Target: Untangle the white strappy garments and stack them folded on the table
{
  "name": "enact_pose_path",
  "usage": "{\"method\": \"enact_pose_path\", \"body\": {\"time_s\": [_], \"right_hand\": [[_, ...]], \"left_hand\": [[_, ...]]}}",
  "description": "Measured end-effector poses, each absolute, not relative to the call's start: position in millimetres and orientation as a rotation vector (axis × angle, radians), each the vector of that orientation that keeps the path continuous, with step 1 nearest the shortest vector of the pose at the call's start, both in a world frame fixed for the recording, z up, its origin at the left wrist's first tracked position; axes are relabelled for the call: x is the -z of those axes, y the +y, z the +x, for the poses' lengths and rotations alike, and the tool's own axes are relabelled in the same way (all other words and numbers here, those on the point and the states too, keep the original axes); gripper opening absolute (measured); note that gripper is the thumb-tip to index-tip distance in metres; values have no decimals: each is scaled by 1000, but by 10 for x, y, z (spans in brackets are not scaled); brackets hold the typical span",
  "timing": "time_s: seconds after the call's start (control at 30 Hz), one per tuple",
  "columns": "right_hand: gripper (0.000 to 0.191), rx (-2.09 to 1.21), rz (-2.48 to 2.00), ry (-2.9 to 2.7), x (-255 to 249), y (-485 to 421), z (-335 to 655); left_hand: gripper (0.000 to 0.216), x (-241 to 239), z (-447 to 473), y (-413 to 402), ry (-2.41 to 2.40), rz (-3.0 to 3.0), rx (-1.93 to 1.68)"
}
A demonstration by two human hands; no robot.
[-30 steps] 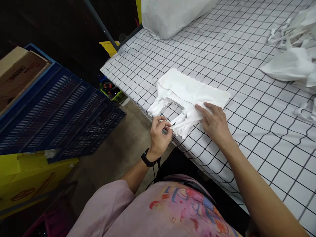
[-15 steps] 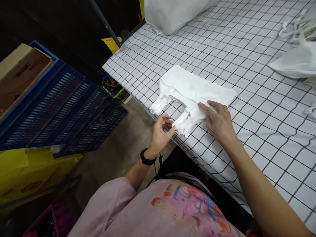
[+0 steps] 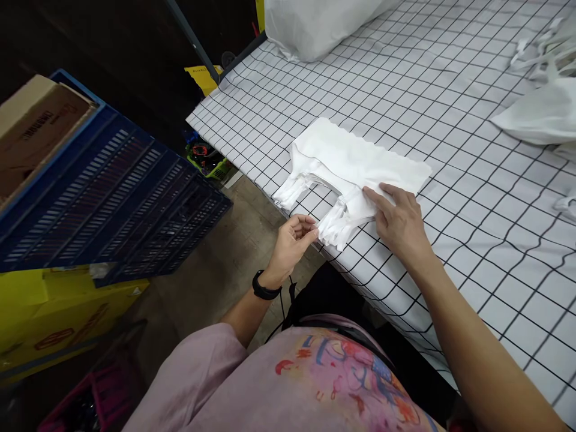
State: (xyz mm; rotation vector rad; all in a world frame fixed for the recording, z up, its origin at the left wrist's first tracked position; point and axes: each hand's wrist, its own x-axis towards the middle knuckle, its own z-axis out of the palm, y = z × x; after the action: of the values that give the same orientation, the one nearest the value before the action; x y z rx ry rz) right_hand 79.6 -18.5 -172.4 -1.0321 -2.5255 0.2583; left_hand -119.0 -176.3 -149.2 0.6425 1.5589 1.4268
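A flat stack of white bags (image 3: 355,162) lies near the front edge of the table with a black-grid white cover (image 3: 450,108). Its two bunches of handles point toward me, one at the table's edge. My right hand (image 3: 398,219) lies flat on the stack, fingers stretched out, pressing it down by the nearer handles. My left hand (image 3: 292,243), with a black watch on the wrist, pinches the tips of the nearer handles (image 3: 335,231) at the table's edge.
A large white sack (image 3: 315,24) stands at the table's far end. Loose white bags (image 3: 540,108) lie at the right. To the left are blue plastic crates (image 3: 103,198), a cardboard box (image 3: 31,132) and yellow boxes (image 3: 54,318) on the floor.
My left hand's fingers have closed onto the ends of the nearer handles. My right hand has stayed flat on the stack. The camera shifted slightly.
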Motion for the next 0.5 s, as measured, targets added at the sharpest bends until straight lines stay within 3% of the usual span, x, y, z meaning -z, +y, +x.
{"method": "enact_pose_path", "body": {"time_s": [0.5], "right_hand": [[54,-256,-1026,-2511,1737,-182,799]], "left_hand": [[30,1402,-1284,-1757,1363,410,-1390]]}}
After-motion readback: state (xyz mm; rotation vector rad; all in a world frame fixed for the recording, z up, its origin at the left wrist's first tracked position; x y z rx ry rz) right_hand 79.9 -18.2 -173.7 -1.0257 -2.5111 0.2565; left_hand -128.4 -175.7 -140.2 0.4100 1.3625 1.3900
